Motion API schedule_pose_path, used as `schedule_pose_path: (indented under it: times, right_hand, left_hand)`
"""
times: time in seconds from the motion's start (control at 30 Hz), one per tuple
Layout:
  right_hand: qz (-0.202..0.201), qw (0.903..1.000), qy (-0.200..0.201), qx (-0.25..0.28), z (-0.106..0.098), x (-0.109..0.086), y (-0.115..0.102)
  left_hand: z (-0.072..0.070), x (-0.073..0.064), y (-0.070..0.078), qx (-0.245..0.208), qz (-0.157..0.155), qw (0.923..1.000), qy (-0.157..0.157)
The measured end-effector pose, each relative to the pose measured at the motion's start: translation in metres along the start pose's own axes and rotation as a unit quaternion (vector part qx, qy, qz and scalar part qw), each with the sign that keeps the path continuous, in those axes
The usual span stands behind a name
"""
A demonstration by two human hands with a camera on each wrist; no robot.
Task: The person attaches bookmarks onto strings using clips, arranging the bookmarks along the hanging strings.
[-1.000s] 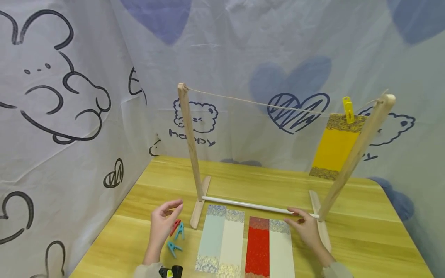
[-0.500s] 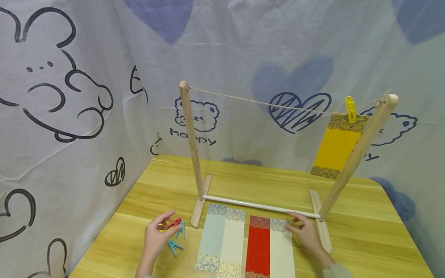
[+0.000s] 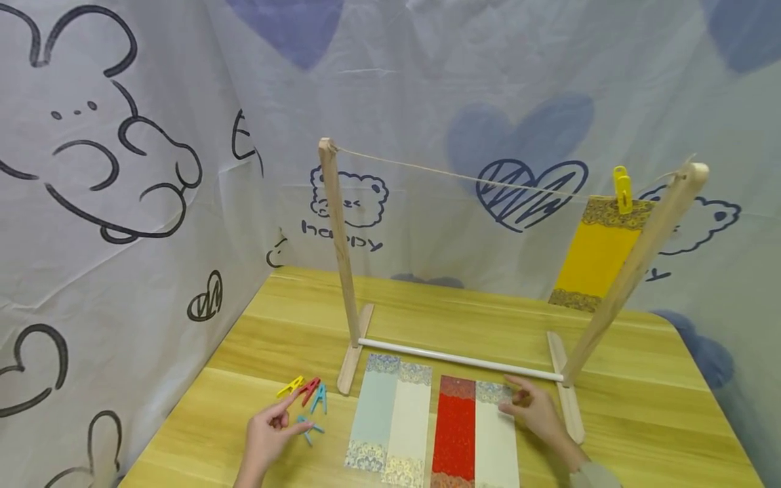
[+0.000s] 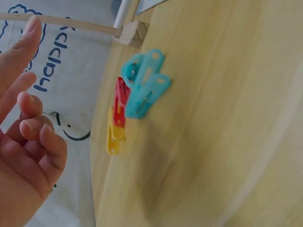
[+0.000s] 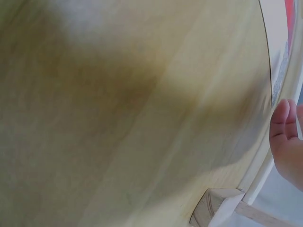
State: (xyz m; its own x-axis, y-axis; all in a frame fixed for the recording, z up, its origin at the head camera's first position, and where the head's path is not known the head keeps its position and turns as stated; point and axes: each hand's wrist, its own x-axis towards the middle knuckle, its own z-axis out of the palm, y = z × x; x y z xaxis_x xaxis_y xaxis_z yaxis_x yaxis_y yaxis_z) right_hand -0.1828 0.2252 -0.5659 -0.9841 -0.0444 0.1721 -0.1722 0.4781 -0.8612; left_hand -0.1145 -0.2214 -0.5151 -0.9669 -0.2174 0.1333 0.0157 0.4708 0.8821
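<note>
- Head view, left: the left hand [image 3: 267, 434] has finger and thumb apart, grasping nothing; the index finger points toward the yellow peg [image 3: 289, 387] and red peg [image 3: 310, 390], while the thumb overlaps the near blue peg [image 3: 318, 428]. Contact cannot be told. The far blue peg [image 3: 320, 393] lies beside the red one on the desk [image 3: 274, 325].
- Head view, centre: a pale blue card [image 3: 373, 412], cream card [image 3: 407, 420], red card [image 3: 453, 427] and white card [image 3: 495, 440] lie in front of the rod [image 3: 457, 358].
- Head view, right: the right hand [image 3: 537, 413] is at the white card's upper corner, thumb and finger apart. A yellow clip [image 3: 622, 190] pins the yellow card [image 3: 594, 261] to the string [image 3: 427, 167], a useful pattern for placement.
- Left wrist view: the palm is empty, index finger extended, other fingers bent. The blue pegs overlap here, the red and yellow behind; a sound pick-up probably takes one peg by its handles, without dragging its neighbours.
- Right wrist view: the fingers hold nothing visible; the thumb cannot be made out. A card is best lifted by its edge, keeping it flat and unbent.
</note>
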Motion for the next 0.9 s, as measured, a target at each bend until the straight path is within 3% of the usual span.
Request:
schedule_pose_path:
  times: [0.2, 0.37, 0.7, 0.9]
  right_hand:
    - [-0.006, 0.9993, -0.033, 0.012, 0.001, 0.0, 0.006]
    - [-0.031, 0.9989, -0.033, 0.014, -0.001, 0.0, 0.008]
    - [0.017, 0.9979, -0.054, -0.03, -0.004, 0.002, 0.005]
    - [0.021, 0.9968, -0.074, -0.022, -0.004, 0.002, 0.008]
  left_hand:
    - [-0.001, -0.002, -0.018, 0.006, -0.06, 0.9969, -0.051]
    - [0.001, -0.004, -0.026, 0.013, -0.082, 0.9935, -0.078]
    - [0.005, -0.011, -0.029, 0.023, -0.116, 0.9896, -0.083]
    - [0.009, -0.012, -0.033, 0.033, -0.112, 0.9901, -0.078]
